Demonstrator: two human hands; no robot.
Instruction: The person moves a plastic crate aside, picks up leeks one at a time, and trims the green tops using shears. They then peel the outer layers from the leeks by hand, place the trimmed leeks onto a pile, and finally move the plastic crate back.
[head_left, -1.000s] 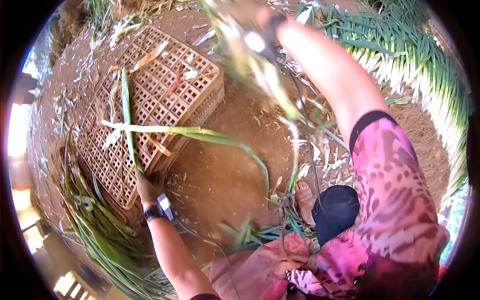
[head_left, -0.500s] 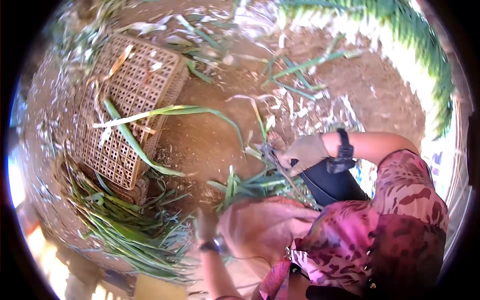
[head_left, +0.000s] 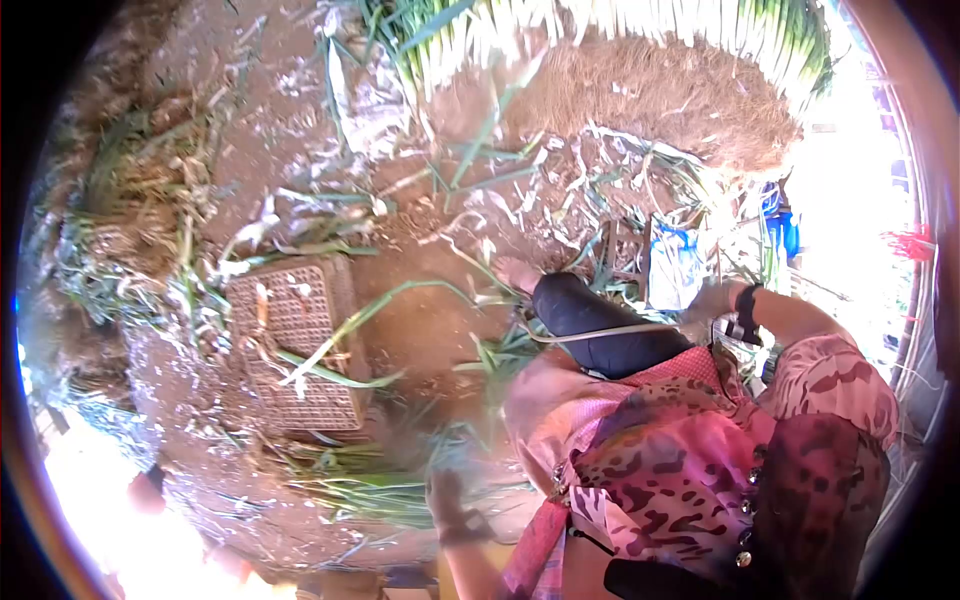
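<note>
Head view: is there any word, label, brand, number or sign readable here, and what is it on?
No text can be read in this view.
Blue-and-white bag by the right hand: any print is too blurred to read.
Wristband on the right wrist: no readable display.
Crate: no marking shows.
Left hand and its wristband: motion-blurred, nothing legible.

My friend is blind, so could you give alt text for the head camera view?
A person in pink patterned clothes sits on bare earth, blurred left hand by a heap of green leaves, right hand near a blue-and-white object. A latticed crate lies ahead, leaves across it.
</note>
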